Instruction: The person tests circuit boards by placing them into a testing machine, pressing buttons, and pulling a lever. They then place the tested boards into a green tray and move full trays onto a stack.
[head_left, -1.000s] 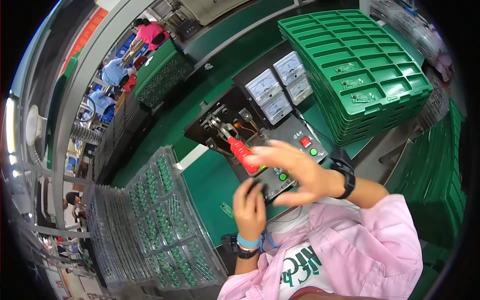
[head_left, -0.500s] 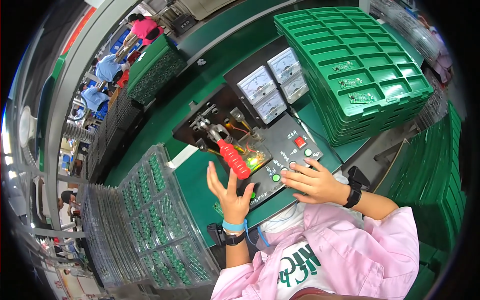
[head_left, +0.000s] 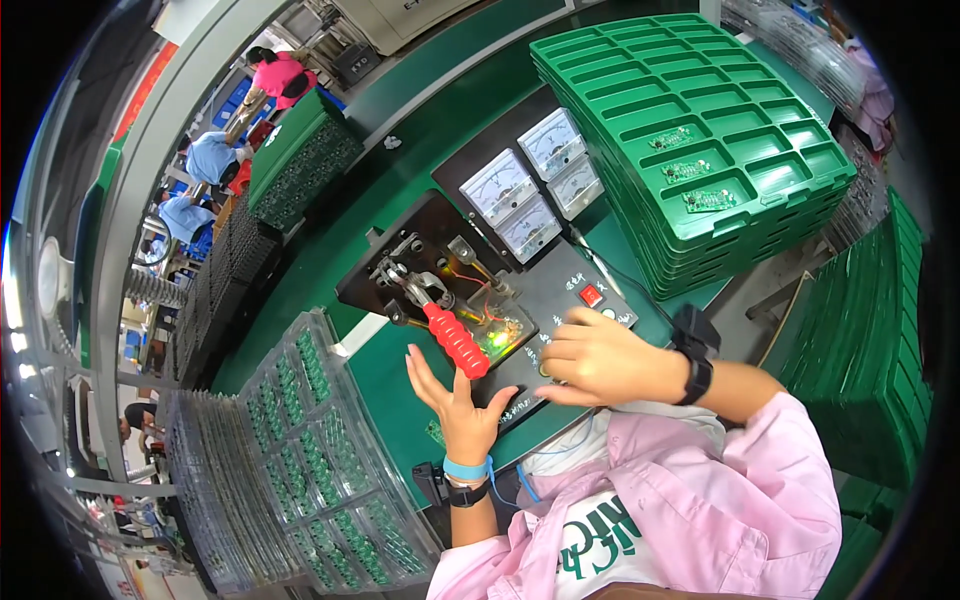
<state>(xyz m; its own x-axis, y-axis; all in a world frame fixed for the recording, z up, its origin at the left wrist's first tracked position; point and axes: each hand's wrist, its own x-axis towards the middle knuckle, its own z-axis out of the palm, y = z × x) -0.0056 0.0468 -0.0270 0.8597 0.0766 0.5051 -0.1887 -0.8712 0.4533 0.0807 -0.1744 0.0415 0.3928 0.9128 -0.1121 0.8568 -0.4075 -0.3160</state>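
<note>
Gleaming ribbed red handle (head_left: pixel 456 342), splayed left hand (head_left: pixel 466 422)

The right hand (head_left: pixel 598 362) has drawn back from the handle (head_left: pixel 456 341) to the panel's (head_left: pixel 558 283) near edge, its fingers (head_left: pixel 566 349), spread half a second ago, now curled. The left hand (head_left: pixel 466 422), curled a second ago, has opened just beside the handle's near end.

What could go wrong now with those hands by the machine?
The left hand is right by the red handle, so it might bump it. The right hand is over the control panel, so a finger could press a wrong button. The small green board beside the left wrist might get brushed away.
</note>
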